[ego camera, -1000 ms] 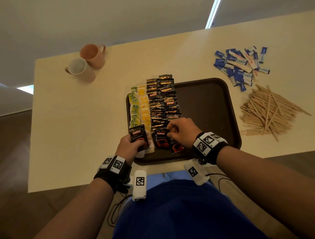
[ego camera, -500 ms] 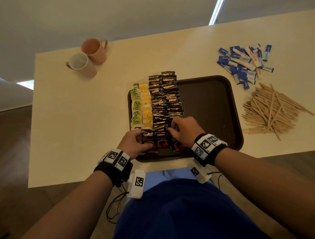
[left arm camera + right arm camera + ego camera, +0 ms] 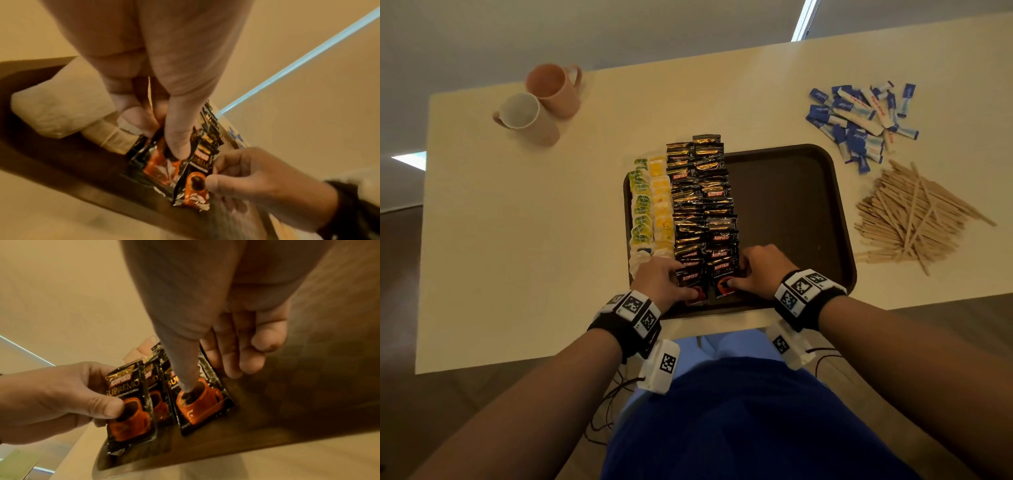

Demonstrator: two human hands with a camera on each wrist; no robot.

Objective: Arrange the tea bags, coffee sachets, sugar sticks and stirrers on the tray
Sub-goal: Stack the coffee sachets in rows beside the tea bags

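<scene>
left hand (image 3: 659, 281) has lowered its coffee sachet (image 3: 692, 282) onto two rows.

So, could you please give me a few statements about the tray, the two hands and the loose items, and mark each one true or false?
1. The sugar sticks lie on the tray. False: they lie on the table, beyond the tray.
2. The left hand pinches a coffee sachet. True.
3. The stirrers are piled to the right of the tray. True.
4. The two mugs stand on the tray. False: they stand on the table, far left.
5. The right hand holds a stirrer. False: its thumb presses a sachet.
</scene>
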